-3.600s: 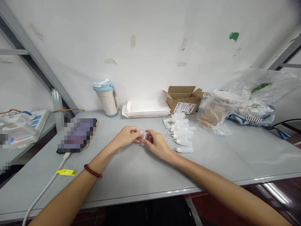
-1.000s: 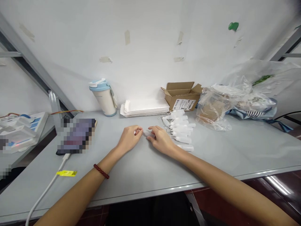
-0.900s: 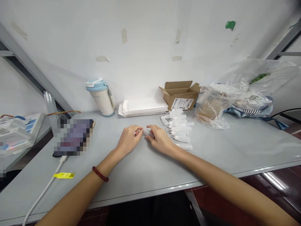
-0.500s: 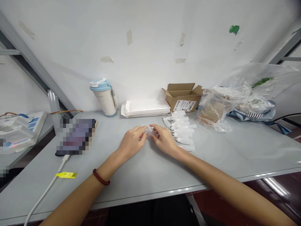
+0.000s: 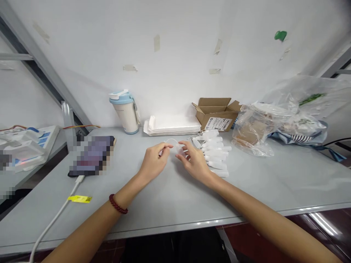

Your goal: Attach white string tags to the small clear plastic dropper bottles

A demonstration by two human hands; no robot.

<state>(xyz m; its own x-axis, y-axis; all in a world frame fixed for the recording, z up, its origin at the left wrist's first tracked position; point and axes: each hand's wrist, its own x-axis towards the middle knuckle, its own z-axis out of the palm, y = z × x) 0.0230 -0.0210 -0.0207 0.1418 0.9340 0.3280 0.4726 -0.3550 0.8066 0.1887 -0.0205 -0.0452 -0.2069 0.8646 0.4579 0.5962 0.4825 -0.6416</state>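
My right hand [image 5: 194, 159] is closed around a small translucent white plastic piece [image 5: 179, 149], whose exact shape is partly covered by the fingers. From it a thin white cord [image 5: 172, 139] arcs over towards my left hand [image 5: 155, 160]. The left thumb and forefinger pinch together at the cord's other end; the tip itself is too small to make out. Just right of my right hand lies a pile of similar translucent white plastic pieces [image 5: 215, 146], slim and tube-like, with thin cords on their left ends.
Behind the hands are a stack of white flat boxes or envelopes [image 5: 172, 126] and an open cardboard box [image 5: 216, 115]. A blue-lidded cup [image 5: 124, 113] and a charging phone [image 5: 93, 155] stand to the left. Clear plastic bags [image 5: 255, 128] sit to the right on the grey table [image 5: 260, 186].
My hands have moved slightly apart, and the white cord now shows as an arc between them. The whole view has shifted a little.
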